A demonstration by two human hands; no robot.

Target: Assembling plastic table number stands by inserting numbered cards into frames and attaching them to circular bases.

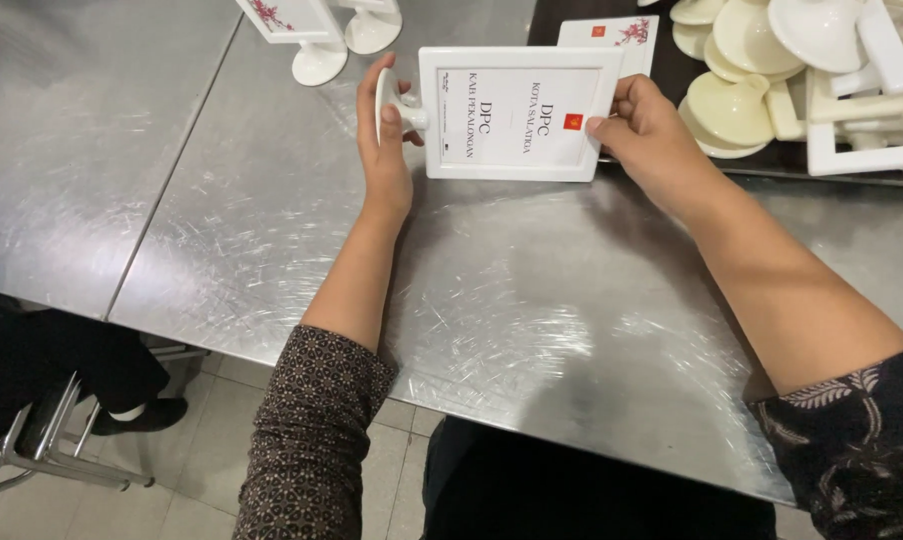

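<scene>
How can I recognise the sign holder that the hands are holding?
On the steel table, between the left hand and right hand, lies a white framed sign holder. Unlike the standing holders behind, it is tipped sideways, with its round base leftward.

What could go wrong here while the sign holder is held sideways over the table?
The card could slide out of the white frame, since the right hand only pinches one edge. The left hand grips just the round base, so the frame might twist loose. The heap of spare bases nearby could be knocked.
</scene>
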